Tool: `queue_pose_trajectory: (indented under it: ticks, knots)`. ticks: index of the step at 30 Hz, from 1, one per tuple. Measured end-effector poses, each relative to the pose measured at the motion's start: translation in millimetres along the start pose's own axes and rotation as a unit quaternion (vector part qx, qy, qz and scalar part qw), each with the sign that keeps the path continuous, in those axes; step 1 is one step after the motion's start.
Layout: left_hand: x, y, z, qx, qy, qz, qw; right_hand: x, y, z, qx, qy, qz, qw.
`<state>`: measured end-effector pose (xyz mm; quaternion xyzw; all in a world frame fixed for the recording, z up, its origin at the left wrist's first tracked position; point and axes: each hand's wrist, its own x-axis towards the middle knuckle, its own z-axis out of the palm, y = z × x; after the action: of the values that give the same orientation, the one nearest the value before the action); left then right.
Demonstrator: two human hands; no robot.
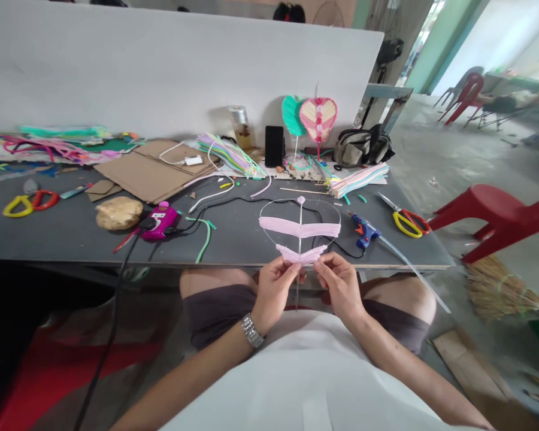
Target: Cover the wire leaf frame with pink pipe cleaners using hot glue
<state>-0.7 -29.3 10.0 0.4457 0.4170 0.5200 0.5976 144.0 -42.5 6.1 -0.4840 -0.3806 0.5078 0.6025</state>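
Along the table's left side, a pair of yellow-and-red scissors (30, 205) is lying near the edge, with a tan lump (118, 213) and a magenta power socket (160, 222) sitting closer to the front edge. The left arm is reaching up from the lower left, a metal wristwatch (252, 330) circling its wrist, and the left hand (273, 293) is curling its fingers around the lower band of a pink pipe-cleaner frame (299, 228). That frame is standing nearly upright on a thin stick, its lower band just beyond the table's front edge and its upper part rising over the tabletop. The right hand (339, 286) is pinching the band's other end between thumb and fingers, so both hands are grasping it, close together above the person's lap. Just right of the frame, a blue hot glue gun (365, 231) is lying near the front edge, its long glue stick (413, 272) jutting past the table's front right corner, while a second pair of yellow-and-red scissors (406, 220) is resting near the right edge.
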Motion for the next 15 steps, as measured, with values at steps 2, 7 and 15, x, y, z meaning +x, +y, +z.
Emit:
queue_pose_trajectory:
  ticks: [2, 7, 15]
  knots:
    - [1.1, -2.3, -0.4, -0.008, -0.006, -0.003, 1.0, -0.4, 0.9, 0.1, 0.008, -0.002, -0.001, 1.0]
    - [3.5, -8.3, 0.5, -0.114, 0.01, -0.04, 0.993, -3.0, 0.8, 4.0, -0.05, -0.027, -0.077, 0.995]
    - [3.3, -11.3, -3.1, -0.202, 0.032, -0.069, 0.976, 3.2, 2.7, 14.5, -0.433, -0.083, -0.4, 0.803]
